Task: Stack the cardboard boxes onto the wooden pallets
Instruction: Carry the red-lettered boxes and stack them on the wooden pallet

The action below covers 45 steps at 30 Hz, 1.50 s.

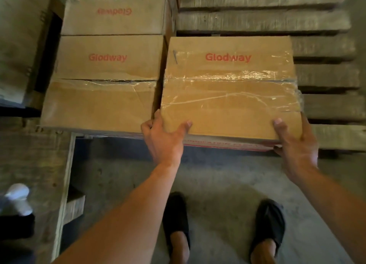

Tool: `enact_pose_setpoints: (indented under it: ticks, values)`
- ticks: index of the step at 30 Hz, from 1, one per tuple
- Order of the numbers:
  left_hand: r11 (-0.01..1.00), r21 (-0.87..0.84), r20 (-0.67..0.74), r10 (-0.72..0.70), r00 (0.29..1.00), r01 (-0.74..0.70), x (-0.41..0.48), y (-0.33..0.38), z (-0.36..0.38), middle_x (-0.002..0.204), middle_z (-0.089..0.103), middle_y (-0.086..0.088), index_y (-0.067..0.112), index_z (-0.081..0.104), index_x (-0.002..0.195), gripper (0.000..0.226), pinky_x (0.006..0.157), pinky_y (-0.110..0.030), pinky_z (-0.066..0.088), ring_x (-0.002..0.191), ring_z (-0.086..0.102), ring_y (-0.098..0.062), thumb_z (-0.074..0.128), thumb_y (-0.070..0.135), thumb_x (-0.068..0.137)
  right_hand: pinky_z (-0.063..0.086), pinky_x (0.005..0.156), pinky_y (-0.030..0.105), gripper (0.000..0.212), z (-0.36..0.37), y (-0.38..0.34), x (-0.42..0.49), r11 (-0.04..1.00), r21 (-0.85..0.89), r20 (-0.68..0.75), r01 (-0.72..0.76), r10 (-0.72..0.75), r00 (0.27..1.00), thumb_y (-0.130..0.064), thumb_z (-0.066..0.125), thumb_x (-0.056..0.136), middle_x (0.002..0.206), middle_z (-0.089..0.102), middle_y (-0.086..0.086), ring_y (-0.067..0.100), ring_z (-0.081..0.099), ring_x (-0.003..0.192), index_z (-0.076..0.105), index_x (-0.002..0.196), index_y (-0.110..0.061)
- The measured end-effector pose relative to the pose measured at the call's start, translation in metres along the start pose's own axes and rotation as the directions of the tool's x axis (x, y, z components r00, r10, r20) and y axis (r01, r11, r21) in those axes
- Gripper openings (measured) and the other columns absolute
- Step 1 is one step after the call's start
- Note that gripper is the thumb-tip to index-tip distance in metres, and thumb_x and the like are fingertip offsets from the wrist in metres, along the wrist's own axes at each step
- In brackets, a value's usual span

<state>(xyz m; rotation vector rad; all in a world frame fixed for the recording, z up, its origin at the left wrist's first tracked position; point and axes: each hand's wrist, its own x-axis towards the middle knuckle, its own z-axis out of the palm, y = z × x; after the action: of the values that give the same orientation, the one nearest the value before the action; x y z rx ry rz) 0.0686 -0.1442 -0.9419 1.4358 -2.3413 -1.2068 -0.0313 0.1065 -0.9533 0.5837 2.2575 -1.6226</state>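
Note:
A taped cardboard box (229,89) printed "Glodway" lies on the wooden pallet (326,75), its near edge overhanging toward me. My left hand (162,139) grips its near-left corner, thumb on top and fingers round the side. My right hand (295,141) grips the near-right corner, thumb on the top face and fingers underneath. Beside it on the left sits a second "Glodway" box (103,81), nearly touching it. Behind that one lies a third box (116,12) with its print upside down.
Bare pallet slats (263,20) stretch behind and to the right of the held box. Another stack of cardboard (17,42) stands at the far left. A wooden board (35,164) lies at lower left. My two feet in black shoes (221,224) stand on the concrete floor.

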Motion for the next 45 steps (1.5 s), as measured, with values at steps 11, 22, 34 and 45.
enact_pose_setpoints:
  ticks: [11, 22, 34, 45]
  values:
    - [0.935, 0.348, -0.081, 0.095, 0.992, -0.061, 0.011, -0.003, -0.007, 0.128, 0.039, -0.009, 0.035, 0.046, 0.145, 0.090, 0.098, -0.047, 0.038, 0.116, 0.039, -0.032, 0.085, 0.057, 0.067, 0.049, 0.103, 0.054, 0.086, 0.017, 0.015, -0.007, 0.998, -0.003, -0.010, -0.061, 0.061, 0.998, -0.077, 0.077, 0.060, 0.132, 0.059, -0.015, 0.020, 0.056, 0.125, 0.045, 0.137, -0.058]
    - [0.979, 0.197, -0.056, -0.031, 0.998, 0.041, 0.020, -0.007, -0.001, 0.141, 0.035, -0.010, 0.016, 0.037, 0.150, 0.108, 0.112, -0.045, 0.037, 0.130, 0.034, -0.028, 0.089, 0.053, 0.064, 0.049, 0.103, 0.055, 0.085, 0.021, 0.014, 0.004, 0.998, -0.042, -0.017, -0.047, 0.046, 0.999, -0.077, 0.074, 0.065, 0.137, 0.055, -0.013, 0.021, 0.053, 0.126, 0.041, 0.140, -0.056]
    - [0.962, 0.273, -0.053, -0.012, 0.999, 0.026, 0.022, -0.005, 0.001, 0.144, 0.034, -0.013, 0.014, 0.036, 0.149, 0.106, 0.111, -0.042, 0.033, 0.132, 0.034, -0.030, 0.086, 0.057, 0.067, 0.037, 0.107, 0.044, 0.081, 0.015, 0.009, 0.011, 0.969, -0.243, 0.032, -0.037, 0.047, 0.998, -0.062, 0.059, 0.091, 0.153, 0.042, 0.002, 0.027, 0.041, 0.137, 0.023, 0.158, -0.036]
    - [0.900, 0.289, 0.101, 0.311, 0.945, -0.327, -0.006, 0.043, -0.002, 0.142, 0.043, -0.012, 0.016, 0.042, 0.146, 0.083, 0.109, -0.048, 0.036, 0.132, 0.040, -0.030, 0.074, 0.057, 0.081, 0.027, 0.117, 0.051, 0.080, -0.032, -0.023, -0.014, 0.899, -0.437, -0.071, -0.038, 0.007, 0.997, -0.061, 0.047, 0.098, 0.165, 0.026, 0.006, 0.032, 0.027, 0.149, 0.012, 0.161, -0.027]
